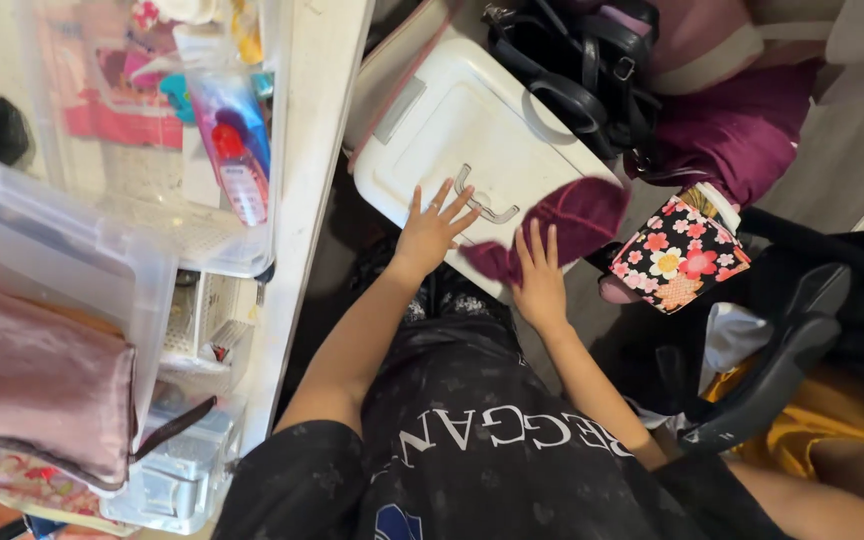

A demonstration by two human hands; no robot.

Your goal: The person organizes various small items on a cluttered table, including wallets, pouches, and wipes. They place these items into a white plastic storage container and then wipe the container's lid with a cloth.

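While both hands press flat with fingers spread, the left hand (432,228) lies on a white bin lid (472,130) at twelve o'clock and the right hand (539,275) touches a crumpled maroon cloth (577,222) on the lid's near corner. At nine o'clock clear bins (102,250) hold bottles, papers and pink fabric. A black bag (582,70) covers the lid's far edge, and what is under the lid is hidden.

Both hands rest on the storage-box lid (472,140), the cloth (572,222) under the right hand (540,280). A shelf unit (302,200) stands left; a handbag (577,75) lies behind the lid.
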